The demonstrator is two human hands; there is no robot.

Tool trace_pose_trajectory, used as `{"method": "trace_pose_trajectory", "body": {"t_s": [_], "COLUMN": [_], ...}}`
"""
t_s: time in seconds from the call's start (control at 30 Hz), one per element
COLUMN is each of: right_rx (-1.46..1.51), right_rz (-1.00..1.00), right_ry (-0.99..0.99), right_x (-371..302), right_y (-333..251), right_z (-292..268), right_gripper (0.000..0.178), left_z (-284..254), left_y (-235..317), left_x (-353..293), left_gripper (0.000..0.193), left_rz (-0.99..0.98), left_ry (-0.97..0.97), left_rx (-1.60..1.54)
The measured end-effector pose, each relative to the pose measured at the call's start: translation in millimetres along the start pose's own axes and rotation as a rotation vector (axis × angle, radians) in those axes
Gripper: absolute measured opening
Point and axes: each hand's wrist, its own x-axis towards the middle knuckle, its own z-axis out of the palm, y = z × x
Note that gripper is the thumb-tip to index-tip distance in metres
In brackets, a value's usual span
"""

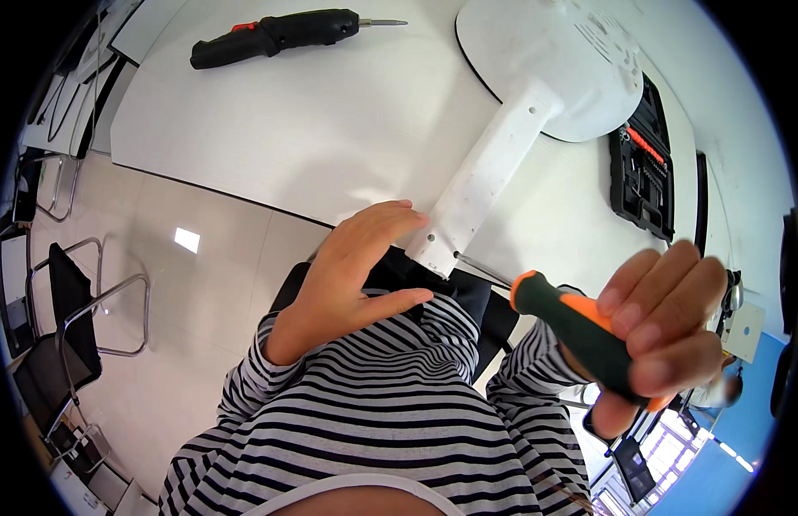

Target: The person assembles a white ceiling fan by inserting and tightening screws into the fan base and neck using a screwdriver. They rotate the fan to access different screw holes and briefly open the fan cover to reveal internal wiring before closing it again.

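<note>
A white appliance [485, 176] with a round, vented head and a long handle lies on the table, its handle end reaching toward me over the near edge. My right hand [661, 322] is closed around a screwdriver [579, 331] with a dark green and orange grip. The screwdriver's thin shaft points left, its tip at a small hole near the handle's end. Beside that end, my left hand [351, 275] is open, with thumb and fingers apart. Its fingertips are at the handle's left edge; whether they press on it I cannot tell.
A black electric screwdriver [278, 39] with a red switch lies at the far left of the white table [244, 129]. Right of the appliance is an open black tool case [641, 185] with bits. Black chairs [72, 318] stand on the tiled floor at left.
</note>
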Motion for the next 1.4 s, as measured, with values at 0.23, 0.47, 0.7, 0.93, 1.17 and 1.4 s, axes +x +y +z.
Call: {"method": "trace_pose_trajectory", "body": {"t_s": [0.23,0.47,0.7,0.93,1.17,1.4], "right_rx": [0.525,0.521,0.399,0.351,0.194,0.112], "right_rz": [0.065,0.031,0.017,0.066,0.041,0.111], "right_ry": [-0.157,-0.359,-0.129,-0.339,-0.015,0.314], "right_x": [11.6,26.8,13.5,17.0,14.4,-7.1], "right_y": [12.2,33.6,30.4,29.2,20.0,15.6], "right_z": [4.5,-7.5,6.2,-16.3,-7.4,31.8], "right_gripper": [0.036,0.032,0.046,0.047,0.063,0.061], "left_z": [-1.9,-0.5,-2.1,-3.0,-1.3,1.2], "left_y": [-2.2,-4.0,-4.2,-4.9,-1.9,-2.7], "left_x": [4.4,1.6,2.5,-0.9,0.5,0.1], "left_gripper": [0.055,0.054,0.052,0.053,0.052,0.052], "left_rz": [0.03,0.026,0.039,0.004,0.022,0.032], "left_ry": [-0.001,-0.005,0.01,-0.003,-0.024,-0.009], "left_rx": [0.052,0.035,0.044,0.017,0.032,0.058]}}
